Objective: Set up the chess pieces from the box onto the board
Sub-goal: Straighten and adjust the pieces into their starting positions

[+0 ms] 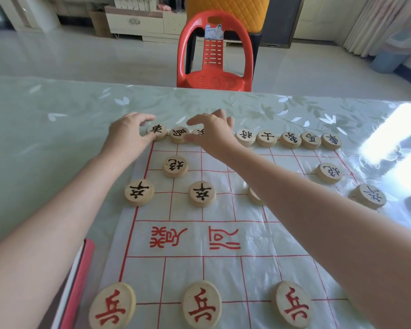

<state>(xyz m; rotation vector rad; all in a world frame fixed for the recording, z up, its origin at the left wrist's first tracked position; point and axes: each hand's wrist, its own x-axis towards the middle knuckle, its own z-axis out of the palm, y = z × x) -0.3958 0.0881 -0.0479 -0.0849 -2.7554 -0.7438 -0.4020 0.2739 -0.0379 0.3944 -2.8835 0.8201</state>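
From the head camera, both arms reach to the far edge of the board (223, 233), a thin sheet with red lines spread flat on the bench (57, 115). The left hand (126, 134) curls loosely around the corner piece (156, 131), fingers touching its rim, probably nudging it onto its point. The right hand (211, 131) arches over the back row (287, 139), fingers half-closed above a partly hidden piece; whether it grips I cannot tell. Black soldiers (139, 192) and red soldiers (115, 307) sit on their crossings. The box (78, 276) lies beside the board, near left.
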